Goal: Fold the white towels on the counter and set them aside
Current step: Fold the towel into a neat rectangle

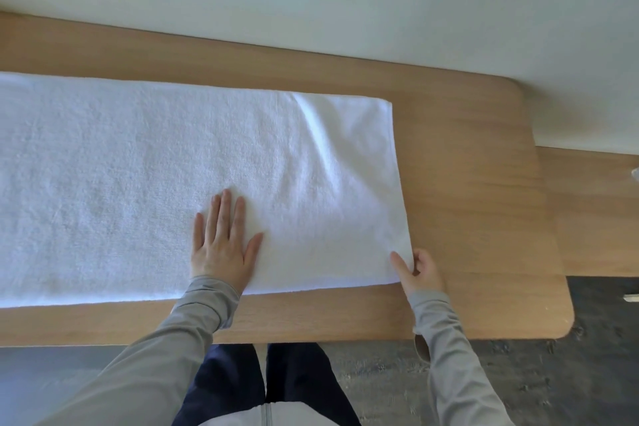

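Note:
A long white towel lies flat across the wooden counter, running off the left edge of the view. My left hand rests flat on the towel near its front edge, fingers spread and pointing away from me. My right hand pinches the towel's near right corner, thumb on top of the cloth and fingers curled at its edge. A soft crease runs down from the towel's far right part.
The counter's right end is rounded, with a lower wooden surface beyond it. A pale wall backs the counter. Dark speckled floor lies to the lower right, and my legs stand against the front edge.

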A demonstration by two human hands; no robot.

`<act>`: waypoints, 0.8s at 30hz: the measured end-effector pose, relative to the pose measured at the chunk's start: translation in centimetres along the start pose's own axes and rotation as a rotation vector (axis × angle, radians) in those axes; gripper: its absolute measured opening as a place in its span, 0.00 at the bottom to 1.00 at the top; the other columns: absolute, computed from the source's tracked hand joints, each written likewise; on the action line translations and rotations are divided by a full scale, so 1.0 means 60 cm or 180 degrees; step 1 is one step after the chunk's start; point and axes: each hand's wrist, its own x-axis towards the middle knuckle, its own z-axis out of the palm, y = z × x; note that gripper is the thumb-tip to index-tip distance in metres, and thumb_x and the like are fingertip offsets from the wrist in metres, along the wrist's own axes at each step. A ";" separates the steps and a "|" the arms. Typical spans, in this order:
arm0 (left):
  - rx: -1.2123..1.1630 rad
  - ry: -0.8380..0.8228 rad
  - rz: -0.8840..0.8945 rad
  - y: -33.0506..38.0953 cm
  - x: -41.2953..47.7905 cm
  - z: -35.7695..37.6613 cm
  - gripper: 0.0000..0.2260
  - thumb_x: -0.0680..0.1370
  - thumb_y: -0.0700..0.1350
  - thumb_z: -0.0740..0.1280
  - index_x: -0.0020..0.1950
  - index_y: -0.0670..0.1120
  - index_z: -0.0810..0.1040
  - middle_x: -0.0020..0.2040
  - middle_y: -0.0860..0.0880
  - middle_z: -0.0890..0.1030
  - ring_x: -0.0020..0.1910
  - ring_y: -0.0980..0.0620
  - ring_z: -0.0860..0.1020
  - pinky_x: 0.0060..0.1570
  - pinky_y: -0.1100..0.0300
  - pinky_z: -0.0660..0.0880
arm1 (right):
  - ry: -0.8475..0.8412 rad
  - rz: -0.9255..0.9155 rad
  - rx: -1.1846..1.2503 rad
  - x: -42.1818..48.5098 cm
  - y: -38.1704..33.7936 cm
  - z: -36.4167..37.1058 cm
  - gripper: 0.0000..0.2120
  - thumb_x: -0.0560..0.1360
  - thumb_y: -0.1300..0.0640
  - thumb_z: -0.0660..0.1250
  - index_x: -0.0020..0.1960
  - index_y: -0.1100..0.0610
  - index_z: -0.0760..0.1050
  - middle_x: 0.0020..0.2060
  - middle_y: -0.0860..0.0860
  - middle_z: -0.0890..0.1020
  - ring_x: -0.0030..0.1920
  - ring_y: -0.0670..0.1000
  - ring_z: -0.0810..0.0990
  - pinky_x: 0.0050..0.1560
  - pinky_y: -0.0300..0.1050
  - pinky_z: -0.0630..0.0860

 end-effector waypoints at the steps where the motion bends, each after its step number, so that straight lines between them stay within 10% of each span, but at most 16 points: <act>1: -0.0002 0.0012 -0.0007 0.000 0.000 0.000 0.31 0.78 0.61 0.42 0.77 0.45 0.52 0.77 0.45 0.53 0.76 0.47 0.51 0.74 0.46 0.47 | -0.0003 -0.0028 -0.0075 0.002 -0.002 0.000 0.08 0.74 0.53 0.68 0.45 0.58 0.73 0.39 0.54 0.80 0.40 0.56 0.78 0.41 0.47 0.73; 9: 0.0014 0.0024 0.0049 -0.004 0.002 0.003 0.31 0.78 0.61 0.44 0.77 0.46 0.51 0.77 0.46 0.52 0.76 0.48 0.50 0.74 0.47 0.46 | 0.0395 0.0340 -0.0193 0.014 0.001 -0.007 0.09 0.74 0.55 0.68 0.46 0.59 0.72 0.47 0.60 0.81 0.47 0.61 0.78 0.48 0.53 0.75; 12: 0.0053 0.0026 0.0043 -0.002 0.002 0.006 0.31 0.78 0.60 0.44 0.77 0.45 0.52 0.77 0.46 0.53 0.76 0.48 0.50 0.74 0.47 0.46 | 0.1453 -0.1014 -0.0676 -0.008 -0.056 0.046 0.20 0.73 0.49 0.61 0.53 0.65 0.74 0.49 0.61 0.79 0.50 0.62 0.78 0.52 0.53 0.73; 18: 0.0090 0.0067 0.0087 -0.005 0.001 0.006 0.29 0.78 0.55 0.46 0.76 0.44 0.55 0.77 0.45 0.54 0.76 0.47 0.53 0.73 0.46 0.51 | -0.0633 -0.4056 -0.1988 -0.066 -0.132 0.242 0.21 0.78 0.55 0.55 0.68 0.61 0.68 0.69 0.55 0.70 0.72 0.55 0.65 0.72 0.55 0.61; 24: -0.0015 0.0108 0.0112 -0.011 0.002 0.010 0.28 0.79 0.57 0.47 0.77 0.46 0.55 0.77 0.46 0.54 0.76 0.48 0.53 0.74 0.47 0.50 | -0.0545 -0.3692 -0.3009 0.119 -0.107 0.119 0.27 0.78 0.48 0.50 0.74 0.59 0.60 0.74 0.54 0.62 0.74 0.54 0.58 0.72 0.57 0.58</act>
